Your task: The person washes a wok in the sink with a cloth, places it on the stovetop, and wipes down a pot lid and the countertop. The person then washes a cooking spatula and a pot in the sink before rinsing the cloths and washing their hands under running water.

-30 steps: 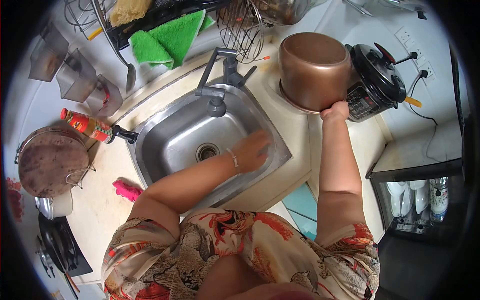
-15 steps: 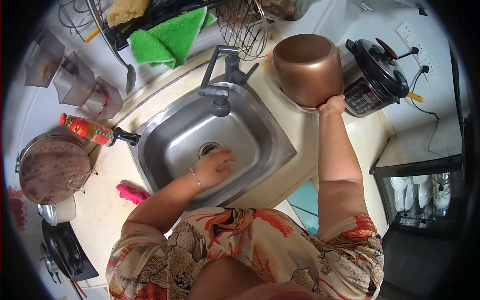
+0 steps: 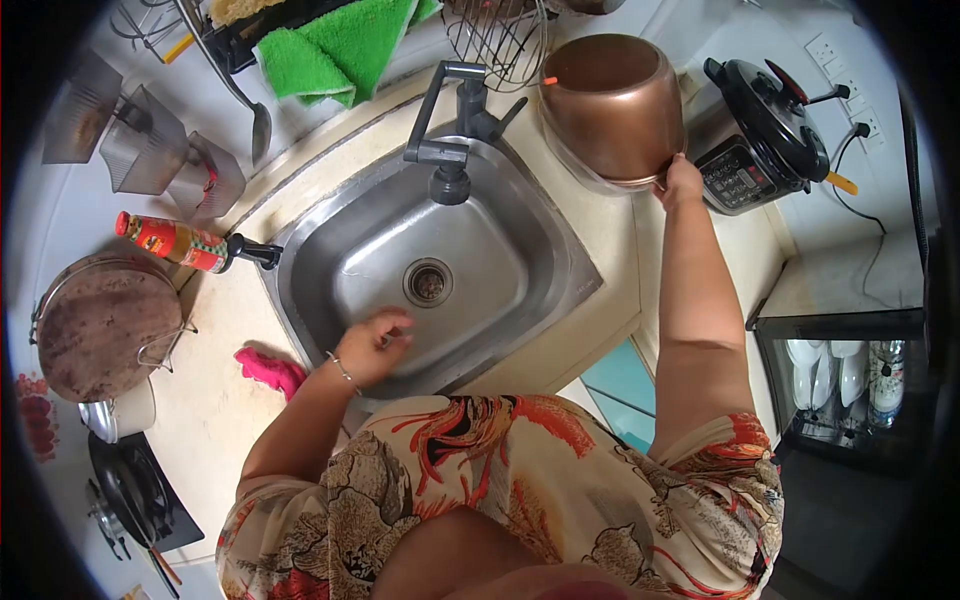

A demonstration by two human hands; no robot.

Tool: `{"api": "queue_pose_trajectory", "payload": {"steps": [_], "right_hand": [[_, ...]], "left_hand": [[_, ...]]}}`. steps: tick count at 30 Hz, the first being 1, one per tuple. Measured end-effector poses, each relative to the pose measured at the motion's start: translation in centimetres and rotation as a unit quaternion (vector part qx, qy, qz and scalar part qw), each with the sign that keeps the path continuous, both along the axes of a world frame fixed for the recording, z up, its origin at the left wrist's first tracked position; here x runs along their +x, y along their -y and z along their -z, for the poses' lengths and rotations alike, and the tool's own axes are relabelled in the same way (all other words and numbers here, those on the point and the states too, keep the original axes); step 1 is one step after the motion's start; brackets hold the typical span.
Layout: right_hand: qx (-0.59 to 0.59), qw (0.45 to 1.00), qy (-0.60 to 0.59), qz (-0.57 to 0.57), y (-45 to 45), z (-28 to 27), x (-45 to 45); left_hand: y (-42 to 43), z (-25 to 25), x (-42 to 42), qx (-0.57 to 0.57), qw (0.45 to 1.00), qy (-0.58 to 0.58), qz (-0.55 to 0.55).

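My right hand (image 3: pixel 681 182) grips the near edge of a copper-coloured metal pot (image 3: pixel 625 125) at the back right of the counter. The pot stands bottom up, as far as I can tell, and a clear rim shows around its base. Beside it, to the right, is a black and silver electric pressure cooker (image 3: pixel 762 140). Over the near left part of the steel sink (image 3: pixel 480 262) hovers my left hand (image 3: pixel 376 345). Its fingers are loosely bent and apart from the thumb, with nothing visible in them. A dark grey tap (image 3: pixel 450 160) reaches over the basin.
Left of the sink lie a pink cloth (image 3: pixel 270 372) and a red-capped sauce bottle (image 3: pixel 180 243). Round wooden boards (image 3: pixel 108 328) lean in a rack. Behind hang a green towel (image 3: pixel 335 50) and a ladle (image 3: pixel 260 132). A dish cabinet (image 3: pixel 840 325) stands at right.
My left hand has drawn left and back toward my body, uncovering the drain. The pot has shifted slightly left with my right hand still on its edge. The whole view has tilted a little.
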State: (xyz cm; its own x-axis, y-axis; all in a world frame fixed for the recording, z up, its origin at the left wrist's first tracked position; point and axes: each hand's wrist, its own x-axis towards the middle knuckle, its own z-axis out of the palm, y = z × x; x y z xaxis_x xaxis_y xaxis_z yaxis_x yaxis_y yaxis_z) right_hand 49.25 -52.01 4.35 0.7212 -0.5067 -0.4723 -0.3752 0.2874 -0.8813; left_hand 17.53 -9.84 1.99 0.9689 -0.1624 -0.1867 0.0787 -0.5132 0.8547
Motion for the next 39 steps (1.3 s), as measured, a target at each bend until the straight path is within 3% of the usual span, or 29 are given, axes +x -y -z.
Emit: {"api": "queue_pose_trajectory", "payload": {"steps": [4,5,7,8,11,12,13,15,19,20,23,24,26,27,31,33,35,37,38,39], "right_hand": [[-0.286,0.948,-0.06,-0.128,1.2,-0.2,-0.9],[-0.283,0.948,-0.065,-0.128,1.2,0.7,-0.9],[-0.226,0.968,0.103,0.041,0.6,2.6,-0.8],[-0.313,0.942,0.109,0.047,3.2,6.4,1.6],[-0.406,0.912,0.054,-0.002,4.2,7.0,1.8],[-0.352,0.932,0.075,0.035,3.4,6.4,0.8],[-0.352,0.933,0.069,0.027,3.3,5.8,0.2],[-0.147,0.983,0.105,-0.028,3.5,5.6,-0.7],[-0.092,0.989,0.105,-0.055,2.4,4.0,-3.8],[-0.074,0.99,0.109,-0.045,2.7,4.8,-4.6],[-0.072,0.993,0.087,-0.026,-0.4,3.6,-10.4],[-0.075,0.994,0.072,-0.031,-0.6,3.9,-12.2],[-0.079,0.995,0.046,-0.039,0.0,5.9,-15.8],[-0.082,0.995,0.034,-0.043,0.5,6.8,-17.4],[-0.101,0.994,0.003,-0.047,-0.3,7.7,-23.8],[-0.078,0.993,-0.008,-0.09,-0.1,8.1,-25.9],[-0.088,0.992,-0.01,-0.09,-0.8,7.5,-27.4],[-0.079,0.99,-0.019,-0.115,-1.7,6.3,-28.5],[-0.077,0.988,-0.008,-0.131,-2.0,6.3,-28.9],[-0.086,0.986,-0.014,-0.143,-2.3,6.1,-29.2]], "left_hand": [[-2.6,0.2,-1.9,0.025,0.998,-0.006,-0.063],[-3.1,0.0,-2.2,0.028,0.998,-0.01,-0.061],[-4.1,-0.6,-2.7,0.054,0.994,-0.004,-0.094],[-4.7,-0.7,-3.0,0.066,0.992,-0.005,-0.106],[-6.5,-0.8,-3.9,0.081,0.987,-0.025,-0.137],[-7.5,0.4,-4.5,0.091,0.985,0.06,-0.136],[-8.0,0.2,-4.8,0.092,0.984,0.051,-0.141],[-9.0,-1.2,-5.4,0.162,0.967,0.03,-0.195],[-11.9,-1.3,-6.9,0.252,0.929,0.029,-0.27],[-11.8,-2.9,-7.0,0.283,0.918,0.085,-0.265],[-15.5,-1.8,-9.9,0.468,0.809,0.197,-0.295],[-16.0,-1.6,-11.0,0.471,0.807,0.194,-0.299],[-16.8,-0.6,-12.6,0.554,0.734,0.159,-0.358],[-17.6,1.7,-14.0,0.493,0.765,0.151,-0.386],[-11.1,4.9,-13.4,0.391,0.863,0.154,-0.28],[-10.7,6.4,-11.6,0.461,0.831,0.167,-0.264],[-12.0,7.0,-9.2,0.452,0.82,0.211,-0.28],[-12.9,6.2,-7.2,0.513,0.769,0.235,-0.299],[-13.3,5.6,-6.1,0.511,0.767,0.243,-0.303],[-13.7,5.1,-5.0,0.443,0.816,0.185,-0.322]]}}
